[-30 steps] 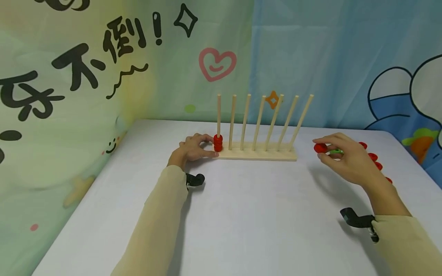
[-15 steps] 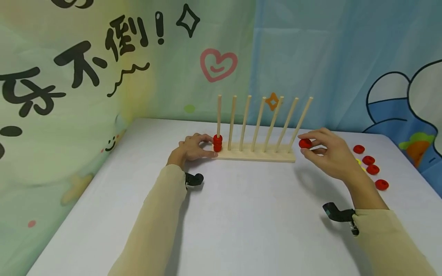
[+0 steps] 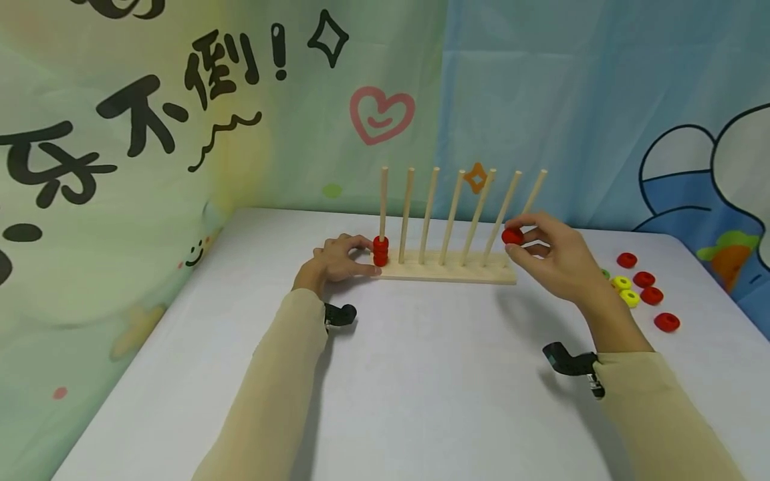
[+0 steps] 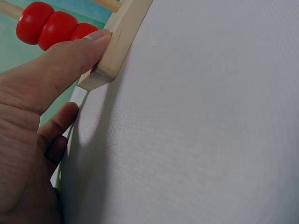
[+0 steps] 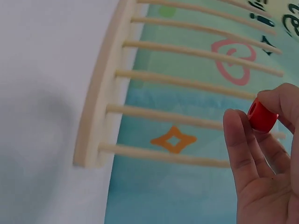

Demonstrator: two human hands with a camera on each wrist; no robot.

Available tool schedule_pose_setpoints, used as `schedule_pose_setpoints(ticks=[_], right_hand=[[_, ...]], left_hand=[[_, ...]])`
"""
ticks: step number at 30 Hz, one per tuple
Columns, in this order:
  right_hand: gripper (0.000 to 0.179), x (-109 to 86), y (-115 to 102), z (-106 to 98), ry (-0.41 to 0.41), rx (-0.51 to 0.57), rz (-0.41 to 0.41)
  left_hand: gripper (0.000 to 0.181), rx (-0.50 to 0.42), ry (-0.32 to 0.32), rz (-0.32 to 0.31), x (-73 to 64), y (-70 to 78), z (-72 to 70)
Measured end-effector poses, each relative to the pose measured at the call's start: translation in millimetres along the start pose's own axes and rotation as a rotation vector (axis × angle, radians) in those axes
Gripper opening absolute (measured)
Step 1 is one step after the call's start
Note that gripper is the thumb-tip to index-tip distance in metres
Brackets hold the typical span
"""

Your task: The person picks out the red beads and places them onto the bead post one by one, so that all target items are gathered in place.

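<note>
A wooden peg rack [image 3: 448, 272] with a row of upright pegs stands on the white table. Red beads [image 3: 381, 251] are stacked at the foot of its leftmost peg; three show in the left wrist view. My left hand [image 3: 339, 257] grips the rack's left end, thumb [image 4: 96, 39] on the base's front edge and index finger reaching round behind. Raised beside the rightmost pegs, my right hand [image 3: 556, 257] pinches a red bead [image 3: 512, 236] between thumb and fingers. The bead's hole [image 5: 253, 110] shows in the right wrist view, and the hand hides part of the rightmost peg.
Right of my right hand, several loose red beads [image 3: 667, 322] lie on the table [image 3: 433, 387]. Yellow beads [image 3: 629, 298] and a partly covered green one [image 3: 605, 273] lie closer to the wrist. A printed curtain [image 3: 511, 100] hangs behind the table's back edge.
My right hand has carried the red bead leftward and slightly up, from right of the rack to its rightmost pegs, uncovering loose beads behind it. The left hand has stayed at the rack's end.
</note>
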State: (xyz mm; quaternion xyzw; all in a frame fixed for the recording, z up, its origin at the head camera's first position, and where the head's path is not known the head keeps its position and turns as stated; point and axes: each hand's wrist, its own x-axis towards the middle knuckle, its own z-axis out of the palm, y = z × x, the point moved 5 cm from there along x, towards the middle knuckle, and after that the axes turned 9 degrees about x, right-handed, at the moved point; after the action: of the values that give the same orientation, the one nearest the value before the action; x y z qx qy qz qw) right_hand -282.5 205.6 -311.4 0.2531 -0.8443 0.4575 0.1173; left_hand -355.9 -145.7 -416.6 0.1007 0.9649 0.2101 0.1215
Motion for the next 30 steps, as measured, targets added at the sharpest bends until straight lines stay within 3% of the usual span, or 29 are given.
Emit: schedule_pose_setpoints(ticks=[9,16,25,30], right_hand=[[0.030,11.5,-23,17,-0.024,0.070,-0.063],[0.036,17.5,-17,23,-0.055,0.046,-0.084],[0.034,16.5,-55,31,-0.039,0.123,-0.119],[0.033,22.1,-62,38,-0.034,0.173,-0.116]], left_hand=[[0.055,-0.011,0.002,-0.003,-1.0,0.4,0.3],[0.055,0.001,0.009,-0.002,-1.3,0.7,-0.6],[0.054,0.007,0.005,0.003,0.9,0.1,1.0],[0.053,-0.004,0.003,-0.004,-0.2,0.5,1.4]])
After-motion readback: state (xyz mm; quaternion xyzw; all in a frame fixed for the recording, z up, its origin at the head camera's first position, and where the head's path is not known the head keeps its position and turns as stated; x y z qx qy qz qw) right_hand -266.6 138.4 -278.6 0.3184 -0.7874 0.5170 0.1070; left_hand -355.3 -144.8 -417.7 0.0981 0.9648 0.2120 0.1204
